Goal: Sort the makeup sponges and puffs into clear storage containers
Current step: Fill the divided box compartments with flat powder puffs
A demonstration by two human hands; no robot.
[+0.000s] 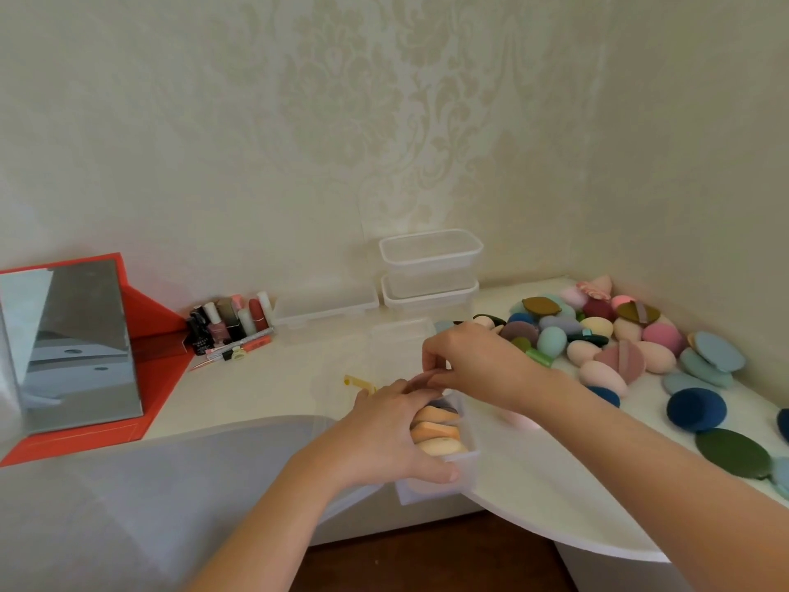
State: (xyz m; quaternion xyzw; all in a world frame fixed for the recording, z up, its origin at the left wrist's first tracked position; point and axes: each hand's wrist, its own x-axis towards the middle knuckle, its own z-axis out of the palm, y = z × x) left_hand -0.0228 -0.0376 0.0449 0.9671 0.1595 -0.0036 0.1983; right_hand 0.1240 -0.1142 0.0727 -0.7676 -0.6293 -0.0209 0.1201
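A clear storage container (431,484) sits at the table's front edge, holding several orange and peach puffs (435,429) standing on edge. My left hand (384,437) grips the container's near left side, thumb on its front wall. My right hand (469,361) reaches over the far end, fingertips pinched on a pinkish puff (420,380) at the container's top. A large pile of loose sponges and puffs (597,335) in pink, blue, green and maroon lies to the right.
Two stacked clear containers (430,271) stand at the back wall, a clear lid (324,309) beside them. Nail polish bottles and lipsticks (230,322) cluster left of centre. A mirror on a red stand (77,343) sits far left. A yellow item (358,383) lies by my left hand.
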